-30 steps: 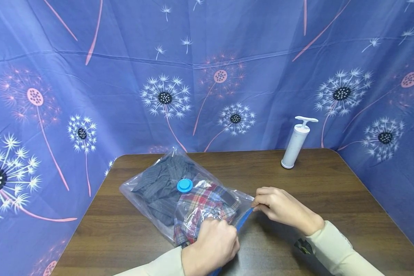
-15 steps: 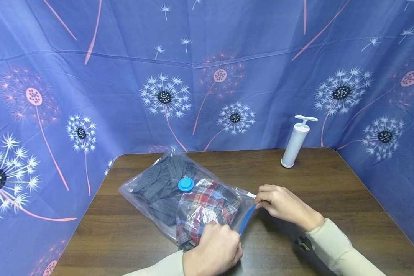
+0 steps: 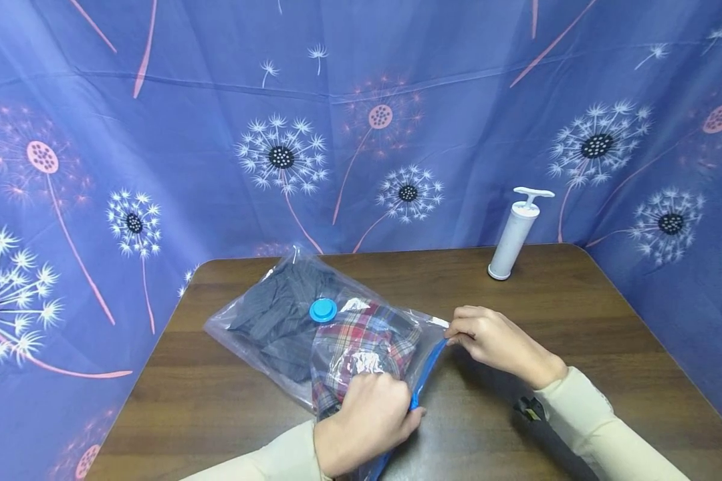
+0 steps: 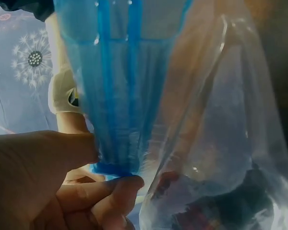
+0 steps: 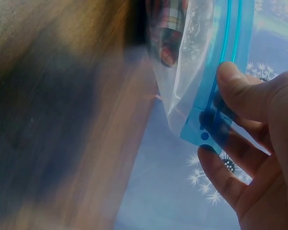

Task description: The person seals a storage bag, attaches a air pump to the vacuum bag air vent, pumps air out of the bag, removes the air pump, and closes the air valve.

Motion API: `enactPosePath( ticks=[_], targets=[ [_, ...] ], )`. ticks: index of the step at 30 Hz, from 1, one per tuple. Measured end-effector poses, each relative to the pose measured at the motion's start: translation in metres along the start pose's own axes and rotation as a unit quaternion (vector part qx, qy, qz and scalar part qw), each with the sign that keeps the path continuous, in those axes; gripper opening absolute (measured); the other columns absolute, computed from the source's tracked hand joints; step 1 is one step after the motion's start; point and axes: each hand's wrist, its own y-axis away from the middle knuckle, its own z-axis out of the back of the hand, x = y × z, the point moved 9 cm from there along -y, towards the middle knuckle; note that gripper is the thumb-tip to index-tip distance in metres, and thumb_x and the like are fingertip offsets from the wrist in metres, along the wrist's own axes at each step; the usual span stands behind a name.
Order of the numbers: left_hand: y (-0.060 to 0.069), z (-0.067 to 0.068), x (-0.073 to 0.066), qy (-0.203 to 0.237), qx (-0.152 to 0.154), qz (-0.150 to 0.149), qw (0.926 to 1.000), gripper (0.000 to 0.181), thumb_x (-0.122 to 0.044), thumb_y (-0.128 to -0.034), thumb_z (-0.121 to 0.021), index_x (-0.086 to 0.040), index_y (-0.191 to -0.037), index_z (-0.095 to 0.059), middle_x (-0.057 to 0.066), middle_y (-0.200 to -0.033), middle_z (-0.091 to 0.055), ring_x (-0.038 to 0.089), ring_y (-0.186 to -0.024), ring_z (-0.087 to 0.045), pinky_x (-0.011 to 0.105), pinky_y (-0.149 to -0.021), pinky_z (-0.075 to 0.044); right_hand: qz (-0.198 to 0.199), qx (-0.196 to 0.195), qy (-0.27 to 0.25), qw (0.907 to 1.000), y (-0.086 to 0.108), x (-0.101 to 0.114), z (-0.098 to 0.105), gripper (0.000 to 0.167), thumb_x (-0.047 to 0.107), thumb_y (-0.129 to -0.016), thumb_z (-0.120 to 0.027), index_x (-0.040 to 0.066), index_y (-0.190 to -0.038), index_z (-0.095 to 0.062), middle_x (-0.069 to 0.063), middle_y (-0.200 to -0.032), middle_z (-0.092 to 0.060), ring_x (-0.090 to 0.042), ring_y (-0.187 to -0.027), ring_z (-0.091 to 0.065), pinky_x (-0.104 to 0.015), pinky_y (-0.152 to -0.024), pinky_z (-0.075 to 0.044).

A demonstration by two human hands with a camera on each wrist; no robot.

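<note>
A clear bag (image 3: 265, 374) with a blue round valve (image 3: 323, 310) holds dark striped cloth (image 3: 277, 321) and red plaid cloth (image 3: 361, 334). Its blue zip edge (image 3: 428, 366) runs between the two hands. My left hand (image 3: 370, 417) grips this edge near the table's front; in the left wrist view, thumb and fingers of the hand (image 4: 62, 187) pinch a blue slider (image 4: 113, 169) on the strip. My right hand (image 3: 499, 344) pinches the far corner of the edge; the right wrist view shows thumb and fingers (image 5: 249, 129) on the blue strip's end (image 5: 201, 132).
A white hand pump (image 3: 513, 240) stands upright at the back right of the brown wooden table (image 3: 608, 354). Behind the table hangs a blue cloth (image 3: 457, 120) with dandelion prints. A dark strap (image 3: 529, 409) shows beside the right sleeve.
My left hand has moved slightly up along the blue edge, and its thumb now shows at the edge. My right hand keeps its pinch on the corner. The head view has shifted slightly.
</note>
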Motion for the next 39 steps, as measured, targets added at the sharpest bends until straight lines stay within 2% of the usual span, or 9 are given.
enactPosePath(
  ticks=[6,9,14,19,22,26,33,36,39],
  targets=[
    [-0.004,-0.003,-0.001,0.057,0.036,-0.008,0.9977,0.059,-0.054,-0.0886,-0.076,-0.024,-0.05,-0.044,-0.013,-0.048,-0.039,0.002,-0.04,-0.039,0.021,-0.033,-0.026,-0.007,0.002,-0.003,1.0,0.001,0.002,0.003,0.031,-0.013,-0.074,-0.078,0.017,-0.082,-0.077,0.014,-0.079,-0.061,0.006,-0.071,-0.056,-0.01,-0.063,-0.047],
    [-0.005,-0.005,-0.003,0.069,0.048,-0.012,0.9964,0.058,-0.052,-0.0909,-0.074,-0.024,-0.05,-0.044,-0.013,-0.049,-0.037,0.001,-0.041,-0.039,0.021,-0.032,-0.025,-0.008,0.001,-0.01,0.9999,0.0,0.003,0.004,0.034,-0.016,-0.073,-0.076,0.017,-0.083,-0.077,0.015,-0.079,-0.062,0.006,-0.072,-0.057,-0.01,-0.063,-0.046],
    [-0.007,-0.01,-0.007,0.057,0.049,-0.015,0.997,0.059,-0.056,-0.0901,-0.073,-0.023,-0.05,-0.045,-0.012,-0.049,-0.042,0.006,-0.041,-0.046,0.025,-0.032,-0.03,0.007,-0.006,-0.022,0.9997,-0.002,0.008,0.007,0.037,-0.017,-0.073,-0.075,0.018,-0.084,-0.077,0.014,-0.077,-0.062,0.005,-0.072,-0.056,-0.014,-0.066,-0.046],
    [-0.009,-0.015,-0.009,0.027,0.056,-0.011,0.998,0.052,-0.053,-0.089,-0.076,-0.021,-0.053,-0.056,-0.007,-0.051,-0.053,0.01,-0.042,-0.052,0.028,-0.032,-0.037,0.028,-0.009,-0.032,0.9991,-0.004,0.015,0.007,0.038,-0.018,-0.073,-0.074,0.019,-0.084,-0.076,0.015,-0.076,-0.06,0.003,-0.073,-0.06,-0.018,-0.067,-0.046],
    [-0.01,-0.018,-0.009,-0.005,0.043,-0.006,0.9991,0.043,-0.046,-0.0865,-0.079,-0.021,-0.056,-0.063,-0.006,-0.054,-0.059,0.012,-0.044,-0.057,0.029,-0.033,-0.039,0.038,-0.011,-0.015,0.9991,-0.004,0.018,0.007,0.033,-0.01,-0.074,-0.08,0.021,-0.083,-0.075,0.016,-0.075,-0.058,0.003,-0.072,-0.058,-0.023,-0.067,-0.047],
    [-0.01,-0.022,-0.009,-0.037,0.031,0.0,0.9988,0.039,-0.037,-0.0827,-0.079,-0.022,-0.053,-0.06,-0.006,-0.053,-0.061,0.012,-0.044,-0.058,0.032,-0.032,-0.04,0.032,-0.007,0.024,0.9992,-0.004,0.018,0.005,0.024,0.002,-0.076,-0.086,0.021,-0.084,-0.075,0.016,-0.079,-0.06,0.0,-0.073,-0.056,-0.029,-0.068,-0.048],
    [-0.011,-0.02,-0.013,-0.093,-0.003,-0.015,0.9955,0.047,-0.041,-0.0818,-0.078,-0.024,-0.048,-0.05,-0.01,-0.048,-0.054,0.008,-0.04,-0.053,0.029,-0.03,-0.037,-0.005,0.061,0.055,0.9966,-0.005,0.027,-0.009,0.031,0.015,-0.073,-0.091,0.024,-0.099,-0.077,0.01,-0.102,-0.07,-0.022,-0.106,-0.064,-0.055,-0.091,-0.05],
    [-0.013,-0.018,-0.01,-0.105,-0.02,-0.01,0.9942,0.044,-0.042,-0.0825,-0.078,-0.025,-0.051,-0.052,-0.01,-0.05,-0.053,0.007,-0.041,-0.054,0.027,-0.031,-0.038,0.009,0.091,0.051,0.9945,-0.009,0.04,-0.017,0.034,0.022,-0.073,-0.091,0.026,-0.105,-0.078,0.009,-0.107,-0.071,-0.028,-0.112,-0.063,-0.063,-0.094,-0.048],
    [-0.014,-0.018,-0.008,-0.103,-0.032,-0.001,0.9941,0.04,-0.04,-0.0863,-0.076,-0.025,-0.055,-0.056,-0.009,-0.052,-0.054,0.008,-0.042,-0.054,0.028,-0.031,-0.037,0.039,0.087,0.042,0.9946,-0.013,0.052,-0.023,0.032,0.022,-0.074,-0.09,0.027,-0.103,-0.079,0.012,-0.104,-0.07,-0.026,-0.11,-0.064,-0.064,-0.094,-0.048]
  ],
)
